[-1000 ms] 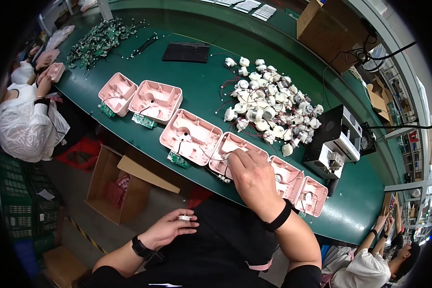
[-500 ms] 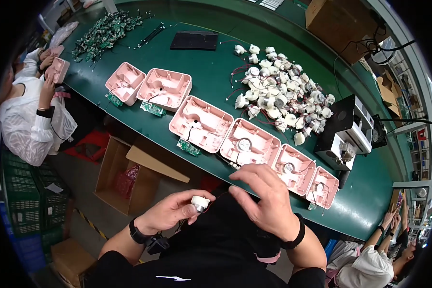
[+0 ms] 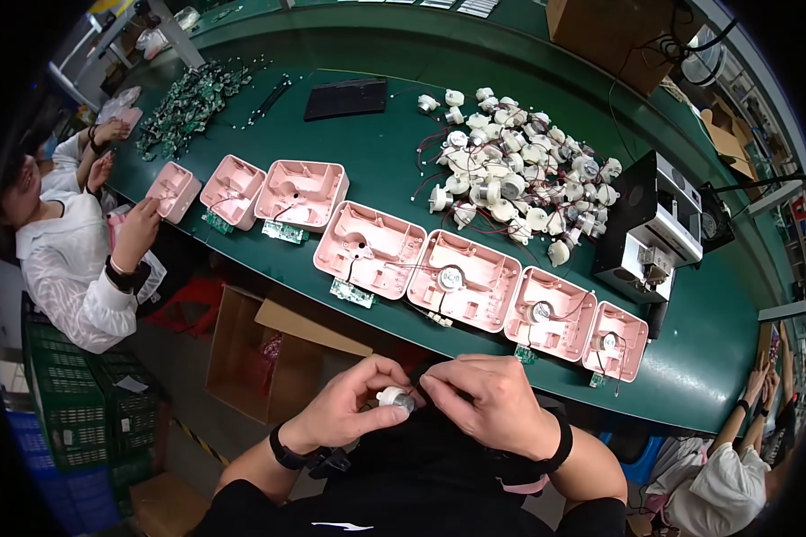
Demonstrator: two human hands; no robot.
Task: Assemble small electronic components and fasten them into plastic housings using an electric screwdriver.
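A small motor (image 3: 392, 399) with a white plastic cap and a silver metal body sits in my left hand (image 3: 354, 403), gripped between thumb and fingers just in front of my black shirt. My right hand (image 3: 493, 398) is closed beside it, thumb and index finger pinched together on the thin dark red wires that run from the motor. The wire tips are hidden by the fingers. Beyond my hands, a row of pink plastic housings (image 3: 367, 277) lies along the bench edge. Several hold a round silver-faced motor (image 3: 451, 278), and green circuit boards (image 3: 351, 294) hang beside some.
A large pile of white motors (image 3: 510, 170) with wires covers the bench's far middle. Right of it stands a black and silver machine (image 3: 645, 237). Circuit boards (image 3: 184, 112) are heaped far left. A co-worker's hand (image 3: 141, 221) touches the leftmost housing (image 3: 173, 191). A cardboard box (image 3: 242, 358) stands below the bench.
My right hand has come down toward the motor, its fingers closing from apart to a pinch. The left co-worker has brought a pink housing to the row's left end. The view has shifted slightly.
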